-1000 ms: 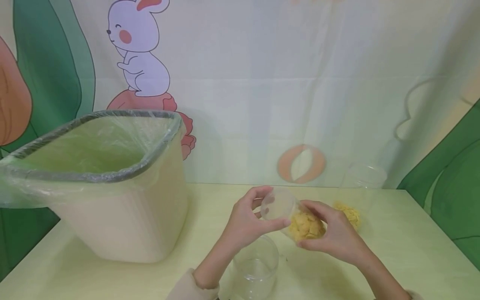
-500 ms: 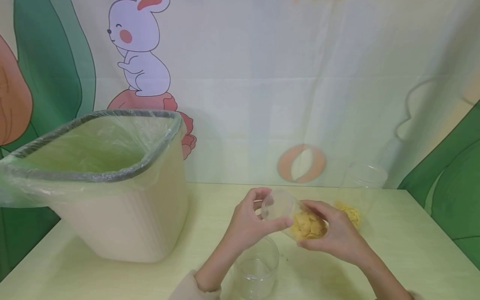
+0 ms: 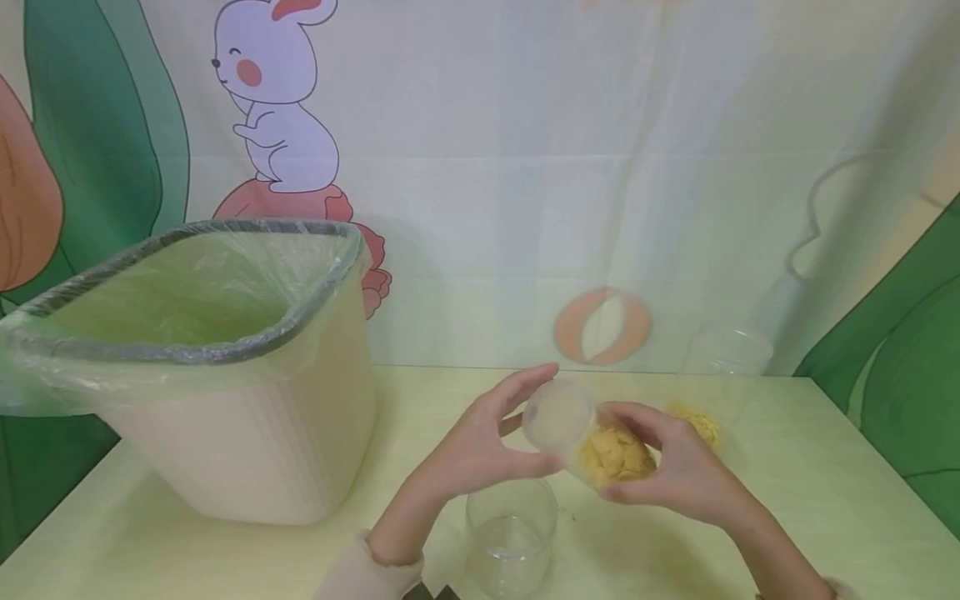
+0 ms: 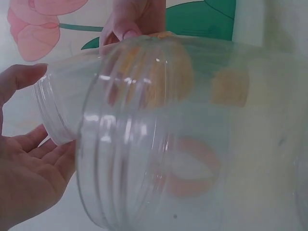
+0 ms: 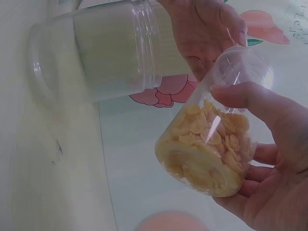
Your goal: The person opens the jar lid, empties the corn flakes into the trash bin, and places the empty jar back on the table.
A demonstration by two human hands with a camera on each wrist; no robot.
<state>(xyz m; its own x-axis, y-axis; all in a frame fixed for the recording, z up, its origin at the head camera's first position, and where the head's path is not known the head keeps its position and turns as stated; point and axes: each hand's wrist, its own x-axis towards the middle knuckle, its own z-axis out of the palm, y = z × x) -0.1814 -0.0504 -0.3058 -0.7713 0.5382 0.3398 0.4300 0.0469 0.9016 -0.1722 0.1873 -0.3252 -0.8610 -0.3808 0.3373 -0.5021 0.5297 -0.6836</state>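
Observation:
My right hand (image 3: pixel 675 467) grips a clear plastic jar (image 5: pixel 192 159) partly filled with yellow flakes that look like cornflakes. The jar is tilted above the table, its pale translucent end toward the upper left. Around that end, my left hand (image 3: pixel 480 442) is spread, thumb below and fingers above in the head view. In the left wrist view, the left thumb and fingers stand loosely about the jar's ridged rim (image 4: pixel 50 110). A second clear jar (image 3: pixel 510 542) stands upright on the table under the left hand; no flakes show inside it.
At the left stands a large pale bin (image 3: pixel 262 442) with a clear liner over its dark rim. Near the back right is another clear jar (image 3: pixel 727 358) with yellow flakes low inside. A patterned curtain (image 3: pixel 465 208) hangs behind the table (image 3: pixel 420 467).
My left hand has loosened from the jar's end, its fingers straightening and drawing slightly left. My right hand keeps its grip, and the jar has hardly moved.

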